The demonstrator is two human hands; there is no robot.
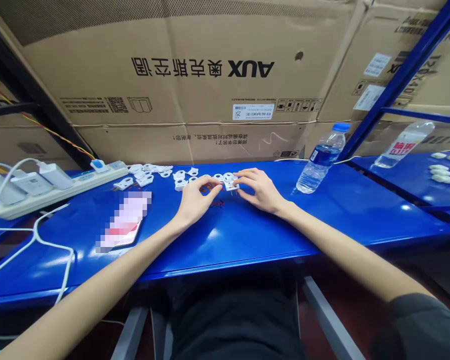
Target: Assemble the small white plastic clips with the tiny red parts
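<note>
Left hand (195, 199) palm-down on the blue table (247, 235), fingers curled narrow, fingertips pinching at a small white plastic part (230, 183) — same piece met from the other side by the right hand (258, 190). Right hand likewise low over the tabletop, fingers (243, 176) bent and closed in on the part's right edge, so held between both hands, just above or resting on the surface; cannot tell which. Part set a little beyond the middle of the table, with short pins showing beneath it.

Just beside the left hand, toward the far-left, a loose scatter of similar white parts (161, 175) lying flat on the blue top, some touching one another. A few tiny red specks (218, 204) on the table between the wrists.

Further left — a blurred-out phone (123, 222) lying flat, then a white power strip (60, 190) with chargers plugged in and white cables (41, 240) trailing toward the near edge.

To the right, well apart from the hands, a clear water bottle (322, 160) with a blue cap, upright. Beyond it, on a neighbouring blue surface, a second bottle (403, 145) lying tilted and a few pale oval pieces (444, 172).

Behind everything, stacked cardboard boxes (195, 70) with printing upside-down.
</note>
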